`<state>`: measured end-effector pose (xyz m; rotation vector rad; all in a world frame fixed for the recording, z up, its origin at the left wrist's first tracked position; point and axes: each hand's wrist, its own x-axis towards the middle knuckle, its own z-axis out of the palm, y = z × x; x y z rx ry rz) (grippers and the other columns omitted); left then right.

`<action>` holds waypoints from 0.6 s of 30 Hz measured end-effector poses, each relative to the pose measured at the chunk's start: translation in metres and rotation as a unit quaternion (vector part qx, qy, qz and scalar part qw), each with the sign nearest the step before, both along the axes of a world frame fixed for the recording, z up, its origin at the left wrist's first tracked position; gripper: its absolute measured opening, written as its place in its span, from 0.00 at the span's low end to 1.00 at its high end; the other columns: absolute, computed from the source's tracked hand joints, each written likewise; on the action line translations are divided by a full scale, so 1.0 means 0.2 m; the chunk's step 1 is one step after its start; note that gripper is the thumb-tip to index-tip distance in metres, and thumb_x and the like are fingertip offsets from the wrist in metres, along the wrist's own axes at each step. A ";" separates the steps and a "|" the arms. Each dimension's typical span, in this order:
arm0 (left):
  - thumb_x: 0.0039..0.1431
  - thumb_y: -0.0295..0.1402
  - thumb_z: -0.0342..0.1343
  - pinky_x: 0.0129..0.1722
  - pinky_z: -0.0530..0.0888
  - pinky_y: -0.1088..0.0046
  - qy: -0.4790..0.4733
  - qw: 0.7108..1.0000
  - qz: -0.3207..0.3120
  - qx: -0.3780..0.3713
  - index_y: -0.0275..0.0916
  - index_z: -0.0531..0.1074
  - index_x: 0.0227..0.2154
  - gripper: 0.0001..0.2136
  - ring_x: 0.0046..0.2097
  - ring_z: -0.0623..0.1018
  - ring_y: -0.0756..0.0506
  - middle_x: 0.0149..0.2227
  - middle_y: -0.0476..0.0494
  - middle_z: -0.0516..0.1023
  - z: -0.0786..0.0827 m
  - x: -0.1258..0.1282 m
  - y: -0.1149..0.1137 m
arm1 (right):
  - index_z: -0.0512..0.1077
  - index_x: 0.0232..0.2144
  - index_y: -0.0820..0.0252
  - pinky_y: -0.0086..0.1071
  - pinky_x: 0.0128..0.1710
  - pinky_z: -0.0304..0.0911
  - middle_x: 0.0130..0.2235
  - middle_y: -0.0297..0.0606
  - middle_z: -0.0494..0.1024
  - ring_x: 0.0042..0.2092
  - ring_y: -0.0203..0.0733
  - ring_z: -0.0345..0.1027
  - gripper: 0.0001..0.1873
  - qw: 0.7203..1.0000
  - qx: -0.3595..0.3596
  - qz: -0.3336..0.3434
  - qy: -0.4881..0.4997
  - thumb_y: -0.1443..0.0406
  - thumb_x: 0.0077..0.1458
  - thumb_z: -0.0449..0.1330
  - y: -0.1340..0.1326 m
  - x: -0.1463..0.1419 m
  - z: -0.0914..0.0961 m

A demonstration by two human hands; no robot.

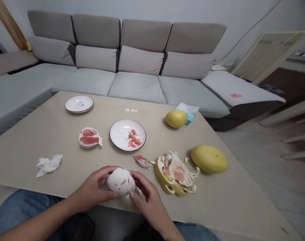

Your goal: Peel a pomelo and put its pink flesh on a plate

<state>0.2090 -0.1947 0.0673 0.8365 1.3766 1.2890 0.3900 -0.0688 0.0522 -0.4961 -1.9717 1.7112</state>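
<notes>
Between my two hands, above the table's near edge, is a peeled chunk of pomelo [121, 181] covered in white pith, with small slits showing red. My left hand [98, 187] wraps its left side, and my right hand [146, 194] grips its right side, thumb at the lower edge. Just beyond my right hand lies a loose pomelo segment [142, 161] with red flesh. A heap of yellow pomelo peel [164, 180] with membrane scraps is to the right. Farther off, a plate [118, 140] holds red pulp pieces. Another opened pomelo portion [89, 138] rests left of that plate.
Two whole yellow pomelos, the nearer pomelo [209, 159] and the farther pomelo [176, 118], are on the right. A tissue pack [189, 117] stands behind the farther one. A crumpled tissue [49, 164] lies at left, a second plate [75, 106] at far left. A sofa [137, 85] lines the back.
</notes>
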 end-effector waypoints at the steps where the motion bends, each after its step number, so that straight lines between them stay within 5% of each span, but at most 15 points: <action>1: 0.47 0.31 0.70 0.58 0.67 0.62 0.019 1.000 -0.011 0.007 0.44 0.71 0.54 0.29 0.58 0.71 0.38 0.56 0.40 0.72 0.01 0.00 0.00 | 0.72 0.51 0.52 0.36 0.50 0.70 0.51 0.42 0.75 0.52 0.45 0.72 0.19 1.000 0.009 -0.001 -0.005 0.65 0.56 0.62 0.00 0.00 0.01; 11: 0.46 0.30 0.70 0.50 0.70 0.69 0.147 0.988 -0.050 0.013 0.48 0.77 0.48 0.23 0.49 0.75 0.41 0.46 0.45 0.76 0.04 0.01 0.01 | 0.75 0.42 0.58 0.30 0.40 0.69 0.41 0.38 0.77 0.41 0.40 0.72 0.17 0.995 0.084 0.009 -0.049 0.73 0.48 0.60 -0.01 0.00 0.06; 18: 0.47 0.30 0.69 0.47 0.71 0.68 0.160 0.985 -0.064 0.010 0.45 0.78 0.47 0.21 0.46 0.75 0.42 0.44 0.44 0.77 0.05 0.03 0.04 | 0.74 0.39 0.59 0.30 0.36 0.67 0.37 0.37 0.76 0.37 0.40 0.70 0.20 0.987 0.121 -0.058 -0.092 0.74 0.40 0.56 -0.08 -0.03 0.02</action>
